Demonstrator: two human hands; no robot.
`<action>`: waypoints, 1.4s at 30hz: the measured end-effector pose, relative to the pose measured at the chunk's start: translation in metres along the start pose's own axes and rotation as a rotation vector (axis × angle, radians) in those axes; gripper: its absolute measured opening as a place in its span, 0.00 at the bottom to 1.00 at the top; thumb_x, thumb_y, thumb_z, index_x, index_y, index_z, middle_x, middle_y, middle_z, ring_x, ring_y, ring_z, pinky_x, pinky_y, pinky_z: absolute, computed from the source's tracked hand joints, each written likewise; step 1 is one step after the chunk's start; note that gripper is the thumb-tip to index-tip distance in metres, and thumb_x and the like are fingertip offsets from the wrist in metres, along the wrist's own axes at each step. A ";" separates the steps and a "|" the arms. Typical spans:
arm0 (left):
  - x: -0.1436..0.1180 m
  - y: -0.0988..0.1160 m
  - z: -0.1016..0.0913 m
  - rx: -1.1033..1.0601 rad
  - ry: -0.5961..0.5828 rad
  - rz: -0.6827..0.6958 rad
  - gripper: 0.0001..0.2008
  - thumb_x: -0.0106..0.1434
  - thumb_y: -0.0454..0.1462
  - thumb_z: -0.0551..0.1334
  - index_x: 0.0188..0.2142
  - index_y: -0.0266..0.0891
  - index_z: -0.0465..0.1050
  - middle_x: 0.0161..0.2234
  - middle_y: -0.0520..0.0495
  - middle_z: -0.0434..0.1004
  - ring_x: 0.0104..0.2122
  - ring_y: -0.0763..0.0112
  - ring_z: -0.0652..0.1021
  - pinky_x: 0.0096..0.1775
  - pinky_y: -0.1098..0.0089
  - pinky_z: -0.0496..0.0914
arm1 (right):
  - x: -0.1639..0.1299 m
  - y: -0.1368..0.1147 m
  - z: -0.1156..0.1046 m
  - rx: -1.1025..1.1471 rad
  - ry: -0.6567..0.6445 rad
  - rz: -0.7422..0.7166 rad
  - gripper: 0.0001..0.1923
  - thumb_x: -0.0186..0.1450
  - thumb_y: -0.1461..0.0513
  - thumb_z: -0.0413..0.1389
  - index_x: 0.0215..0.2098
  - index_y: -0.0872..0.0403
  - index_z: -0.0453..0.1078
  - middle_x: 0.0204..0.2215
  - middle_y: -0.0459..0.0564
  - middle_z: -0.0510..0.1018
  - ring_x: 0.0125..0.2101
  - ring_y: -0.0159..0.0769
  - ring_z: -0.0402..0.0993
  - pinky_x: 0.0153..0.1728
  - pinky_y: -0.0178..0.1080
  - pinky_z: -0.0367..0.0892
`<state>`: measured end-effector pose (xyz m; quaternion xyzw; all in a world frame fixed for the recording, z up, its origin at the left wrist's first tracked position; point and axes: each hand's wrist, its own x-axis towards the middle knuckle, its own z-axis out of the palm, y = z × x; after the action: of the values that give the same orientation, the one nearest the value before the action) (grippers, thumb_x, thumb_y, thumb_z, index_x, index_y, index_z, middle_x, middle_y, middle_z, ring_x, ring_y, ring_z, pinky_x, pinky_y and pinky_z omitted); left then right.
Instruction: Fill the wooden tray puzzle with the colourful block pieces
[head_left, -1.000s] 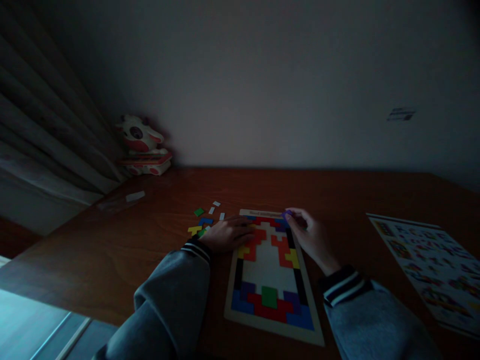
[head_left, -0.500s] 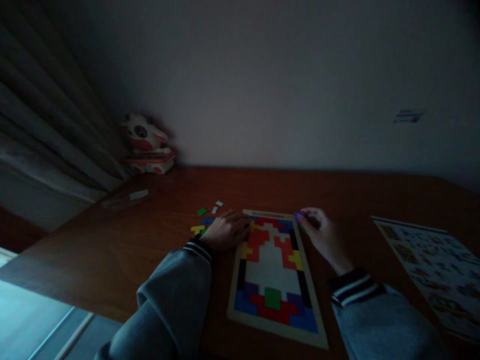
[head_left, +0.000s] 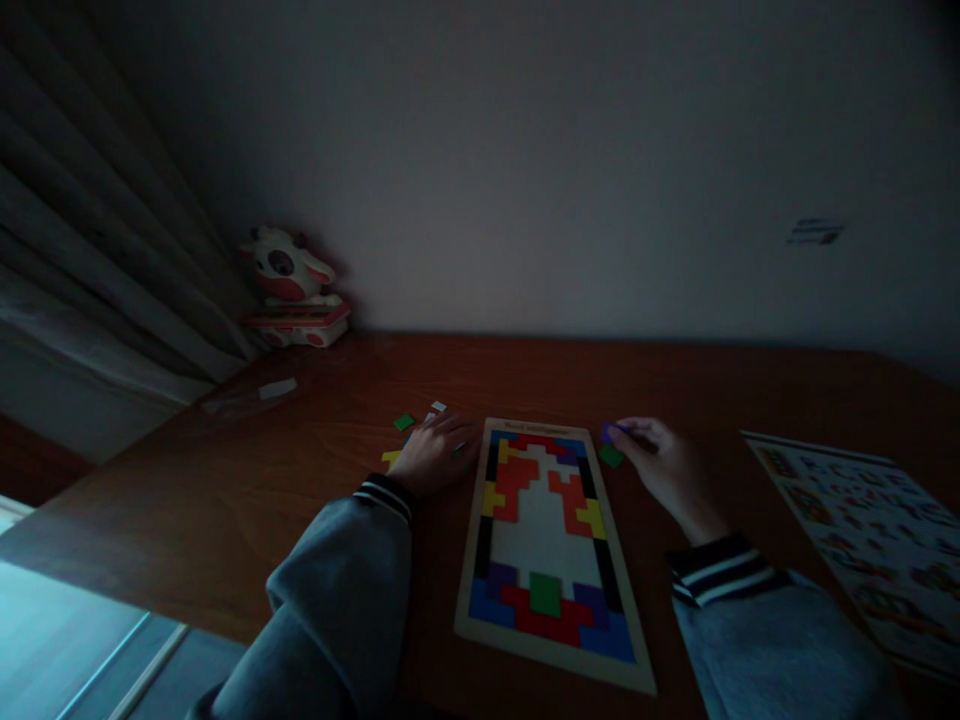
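One puzzle board point(head_left: 480, 585) lies on the bench point(head_left: 225, 500) between two hands. The left hand point(head_left: 433, 455) rests flat, fingers spread, on the loose pieces point(head_left: 403, 422) left of the board; about four of those show, the rest hidden. The right hand point(head_left: 664, 465) pinches one purple piece point(head_left: 607, 433) in its fingertips, just right of the board's top corner, with one green piece point(head_left: 610, 456) lying beneath it. One printed sheet point(head_left: 862, 540) lies further right. A second ago both hands were over the board's top edge; each has since drawn outward.
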<state>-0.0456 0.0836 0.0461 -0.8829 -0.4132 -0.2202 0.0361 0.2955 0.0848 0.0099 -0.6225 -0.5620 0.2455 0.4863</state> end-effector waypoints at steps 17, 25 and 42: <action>0.004 0.018 0.007 -0.125 0.003 0.137 0.11 0.69 0.38 0.57 0.48 0.40 0.74 0.45 0.44 0.78 0.44 0.64 0.76 0.47 0.63 0.71 | -0.020 -0.027 0.015 0.110 -0.177 -0.071 0.16 0.61 0.49 0.59 0.39 0.51 0.73 0.40 0.54 0.81 0.42 0.45 0.78 0.45 0.49 0.72; 0.008 0.050 0.006 -0.208 0.110 0.257 0.16 0.69 0.41 0.58 0.53 0.38 0.70 0.41 0.43 0.79 0.40 0.64 0.77 0.41 0.64 0.73 | -0.046 -0.059 0.035 0.223 -0.464 -0.072 0.13 0.60 0.50 0.61 0.35 0.50 0.73 0.34 0.48 0.81 0.35 0.38 0.78 0.37 0.41 0.73; 0.005 0.027 0.006 -0.274 0.219 -0.066 0.10 0.68 0.41 0.59 0.43 0.42 0.77 0.37 0.47 0.81 0.38 0.67 0.78 0.42 0.67 0.72 | -0.035 -0.047 0.026 0.080 -0.192 -0.110 0.19 0.64 0.47 0.54 0.41 0.50 0.73 0.39 0.53 0.81 0.39 0.43 0.78 0.40 0.44 0.72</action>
<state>-0.0203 0.0709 0.0463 -0.8363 -0.4016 -0.3704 -0.0472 0.2428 0.0558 0.0321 -0.5445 -0.6290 0.2990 0.4674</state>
